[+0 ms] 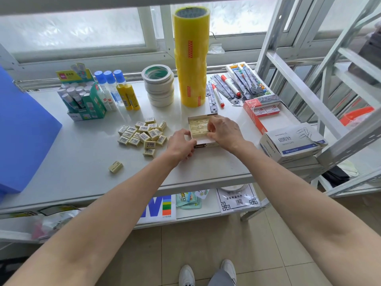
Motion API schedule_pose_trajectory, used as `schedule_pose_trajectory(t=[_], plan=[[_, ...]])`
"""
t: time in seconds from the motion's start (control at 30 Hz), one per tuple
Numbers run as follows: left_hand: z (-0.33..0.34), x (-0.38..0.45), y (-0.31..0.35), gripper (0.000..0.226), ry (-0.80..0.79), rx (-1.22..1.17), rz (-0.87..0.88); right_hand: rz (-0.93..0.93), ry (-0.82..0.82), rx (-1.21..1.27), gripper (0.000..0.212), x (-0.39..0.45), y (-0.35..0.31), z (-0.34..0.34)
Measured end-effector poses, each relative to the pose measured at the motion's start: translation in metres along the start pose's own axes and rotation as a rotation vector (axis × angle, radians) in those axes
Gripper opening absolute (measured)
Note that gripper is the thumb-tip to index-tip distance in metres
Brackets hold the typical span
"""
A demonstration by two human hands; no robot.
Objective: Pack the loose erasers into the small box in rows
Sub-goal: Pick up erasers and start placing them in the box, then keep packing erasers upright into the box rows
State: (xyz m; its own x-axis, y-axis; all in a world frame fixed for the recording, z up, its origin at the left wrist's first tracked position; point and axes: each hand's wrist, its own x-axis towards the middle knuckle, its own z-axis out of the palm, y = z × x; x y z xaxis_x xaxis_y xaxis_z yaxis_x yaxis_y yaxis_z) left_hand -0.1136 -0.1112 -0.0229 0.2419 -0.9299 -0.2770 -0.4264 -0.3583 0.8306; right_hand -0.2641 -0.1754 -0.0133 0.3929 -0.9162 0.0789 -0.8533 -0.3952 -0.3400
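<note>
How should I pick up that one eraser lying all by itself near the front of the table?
Come straight down on the lone eraser and pinch its two long sides with thumb and finger. It lies flat, apart from the pile, with bare table all round, so nothing blocks your fingers.

Cream erasers (pixel 142 134) — barcoded; tall tape stack (pixel 191 58) — yellow.

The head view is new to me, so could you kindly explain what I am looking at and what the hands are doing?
A camera worn on the person's head looks down at their two bare arms; there is no machine. On the white table lies a pile of loose erasers, with a single eraser nearer. The left hand steadies the small box, already partly filled in rows. The right hand reaches into it, its fingers curled there; whether they pinch an eraser is hidden. Tape rolls stand behind.
</note>
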Motion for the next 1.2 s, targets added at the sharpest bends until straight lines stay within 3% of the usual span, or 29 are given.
schedule_pose_trajectory(t=[0.23,0.37,0.5,0.63,0.73,1.03,1.2], plan=[[-0.006,-0.01,0.002,0.043,0.054,0.05,0.062,0.01,0.024,-0.019,0.019,0.0,-0.011,-0.009],[-0.033,-0.028,-0.024,0.035,0.435,0.311,0.337,-0.104,0.107,0.135,0.026,-0.007,-0.048,-0.01],[-0.086,-0.04,-0.084,0.045,0.666,0.685,0.445,-0.235,-0.044,0.16,0.041,-0.016,-0.097,0.006],[-0.127,-0.058,-0.128,0.069,0.611,0.946,0.223,-0.184,-0.18,0.062,0.056,-0.013,-0.12,0.028],[-0.133,-0.066,-0.13,0.078,0.511,0.888,0.069,-0.114,-0.212,0.018,0.06,-0.007,-0.124,0.04],[-0.107,-0.04,-0.097,0.086,0.378,0.773,0.166,-0.013,-0.191,-0.049,0.058,-0.002,-0.125,0.044],[-0.093,-0.028,-0.082,0.098,0.282,0.815,0.223,0.028,-0.185,0.031,0.061,-0.001,-0.127,0.048]])
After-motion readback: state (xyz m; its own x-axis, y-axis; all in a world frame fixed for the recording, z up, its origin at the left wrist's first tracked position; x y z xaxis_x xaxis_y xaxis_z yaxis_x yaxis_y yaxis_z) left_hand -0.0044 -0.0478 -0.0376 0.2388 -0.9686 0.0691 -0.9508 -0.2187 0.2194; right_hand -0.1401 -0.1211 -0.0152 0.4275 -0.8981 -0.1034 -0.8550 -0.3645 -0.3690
